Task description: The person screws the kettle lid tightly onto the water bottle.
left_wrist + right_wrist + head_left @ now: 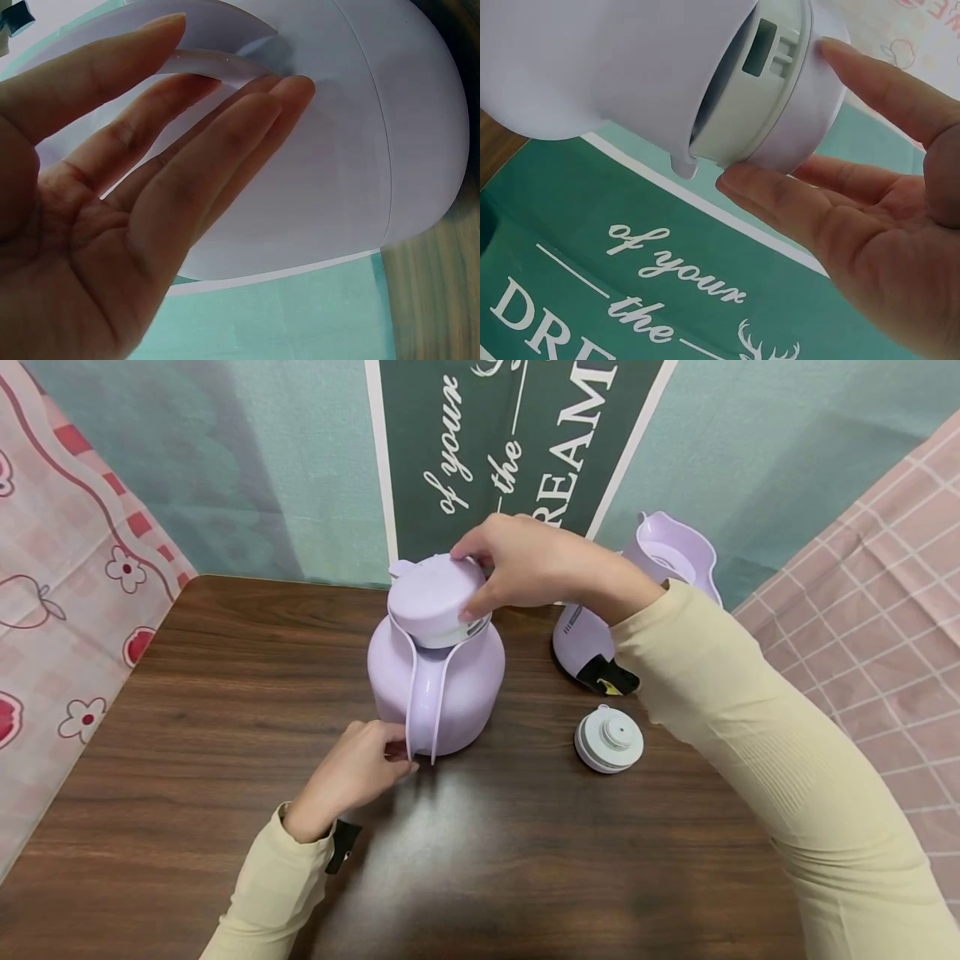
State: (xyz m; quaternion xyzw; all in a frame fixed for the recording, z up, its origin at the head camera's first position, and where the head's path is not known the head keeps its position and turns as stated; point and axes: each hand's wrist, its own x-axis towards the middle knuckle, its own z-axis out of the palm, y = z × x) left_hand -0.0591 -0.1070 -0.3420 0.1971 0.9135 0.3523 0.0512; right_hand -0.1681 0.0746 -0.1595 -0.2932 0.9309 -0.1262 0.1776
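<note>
A lavender vacuum jug (382,668) stands on the table, its handle (426,702) toward me. My right hand (536,564) pinches a round lavender lid (431,593) from its side, thumb and fingers spread around the edge. The lid is tilted at the jug's mouth; in the right wrist view its pale inner part (754,90) sits partly inside the neck (667,90), with a dark gap on one side. Down at the lower end of the handle, my left hand (360,768) holds the handle's edge between thumb and fingers.
On the right stands a second lavender jug (581,643), lidless and partly behind my right forearm. A white-topped round stopper (609,739) lies in front of it. The dark wood table (510,860) meets a teal curtain and a green lettered banner (420,410) at the back.
</note>
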